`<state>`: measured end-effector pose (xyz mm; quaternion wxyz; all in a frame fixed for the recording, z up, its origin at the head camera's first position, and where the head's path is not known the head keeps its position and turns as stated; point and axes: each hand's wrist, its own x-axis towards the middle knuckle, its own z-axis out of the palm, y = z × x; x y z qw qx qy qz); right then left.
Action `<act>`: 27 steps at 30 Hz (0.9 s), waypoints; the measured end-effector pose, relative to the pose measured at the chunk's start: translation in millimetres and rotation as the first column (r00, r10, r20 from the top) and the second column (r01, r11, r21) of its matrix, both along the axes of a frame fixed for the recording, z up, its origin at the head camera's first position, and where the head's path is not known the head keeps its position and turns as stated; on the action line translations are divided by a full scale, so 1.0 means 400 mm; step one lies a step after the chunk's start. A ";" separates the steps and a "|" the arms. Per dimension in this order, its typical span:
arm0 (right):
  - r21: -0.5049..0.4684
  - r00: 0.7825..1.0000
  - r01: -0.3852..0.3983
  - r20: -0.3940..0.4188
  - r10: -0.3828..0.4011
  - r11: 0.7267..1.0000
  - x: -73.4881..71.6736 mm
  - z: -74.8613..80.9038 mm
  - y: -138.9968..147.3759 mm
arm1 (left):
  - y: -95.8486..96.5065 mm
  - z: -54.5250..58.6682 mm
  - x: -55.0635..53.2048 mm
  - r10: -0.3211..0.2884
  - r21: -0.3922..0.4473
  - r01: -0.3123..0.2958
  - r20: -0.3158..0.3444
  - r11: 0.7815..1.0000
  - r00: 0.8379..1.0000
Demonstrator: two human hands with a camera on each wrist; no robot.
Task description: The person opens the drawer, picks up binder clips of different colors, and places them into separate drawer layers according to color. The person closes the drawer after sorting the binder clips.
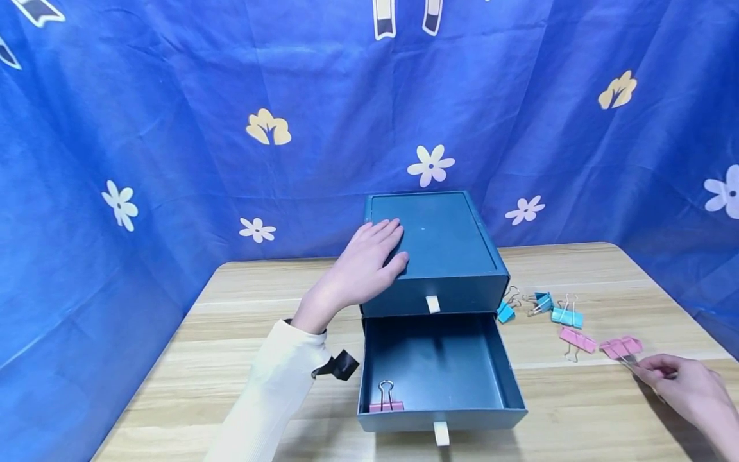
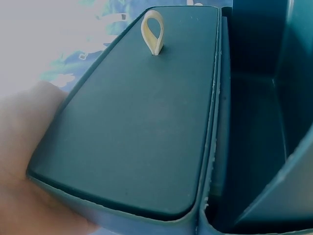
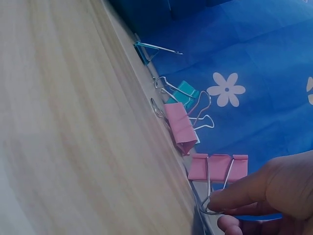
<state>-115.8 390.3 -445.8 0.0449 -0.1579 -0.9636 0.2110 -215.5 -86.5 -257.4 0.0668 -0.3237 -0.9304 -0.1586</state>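
A dark teal two-drawer box (image 1: pixel 444 237) stands on the table, its lower drawer (image 1: pixel 439 366) pulled out and its upper one closed. My left hand (image 1: pixel 365 260) rests on the box's top left edge, fingers fairly straight. Inside the lower drawer, at the front left corner, lies a pink binder clip (image 1: pixel 387 406). On the right, my right hand (image 1: pixel 684 382) pinches the wire handle of another pink binder clip (image 3: pixel 220 167) between thumb and finger. Just left of it lies a third pink binder clip (image 1: pixel 577 340).
Three blue binder clips lie right of the box: one (image 1: pixel 505 312) beside its wall, one (image 1: pixel 541 302) in the middle and one (image 1: pixel 568 317) farther right. A blue flowered curtain (image 1: pixel 323 167) hangs behind the wooden table (image 1: pixel 254 333).
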 end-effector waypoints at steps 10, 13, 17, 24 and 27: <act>0.009 0.990 -0.024 -0.139 0.025 1.000 0.005 -0.007 -0.006 | 0.001 -0.002 -0.002 -0.003 0.002 0.003 0.002 1.000 1.000; 0.017 0.957 -0.030 -0.290 0.033 0.999 0.006 -0.006 -0.011 | 0.000 -0.002 -0.001 -0.002 0.001 0.002 0.001 1.000 1.000; -0.028 0.942 -0.029 -0.335 0.018 0.999 0.008 -0.004 -0.007 | -0.002 -0.002 -0.001 0.001 0.000 -0.001 0.002 1.000 1.000; -0.189 0.934 -0.059 -0.358 -0.013 0.980 0.011 0.003 -0.010 | -0.001 0.000 0.001 0.003 -0.001 -0.003 0.001 1.000 1.000; -0.254 0.902 -0.095 -0.431 -0.025 0.962 0.014 0.003 -0.018 | 0.000 0.001 0.001 0.004 -0.002 -0.004 0.000 1.000 1.000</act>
